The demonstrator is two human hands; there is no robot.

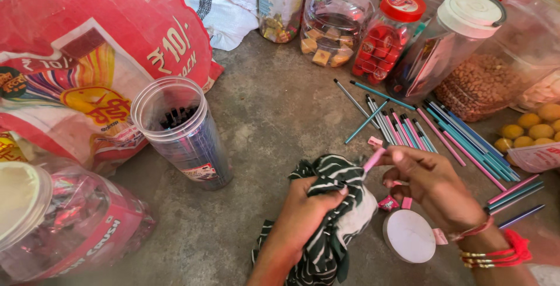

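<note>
The right hand [434,184] is pinching a pink pencil [374,160] at its end, fingers closed; it looks light, stiff and thin. The left hand [303,210] is gripping a soft striped cloth [332,172] bunched around the pencil's far end.

Floor: bare grey concrete [274,111], rough, stained darker in patches, dusty. No walls, windows or furniture in view. Light is soft and even, daylight-like, with faint shadows. Large red printed sack [87,58] fills the upper left corner. White woven bag [224,6] lies behind it. Row of clear plastic jars [408,35] lines the top edge.
</note>
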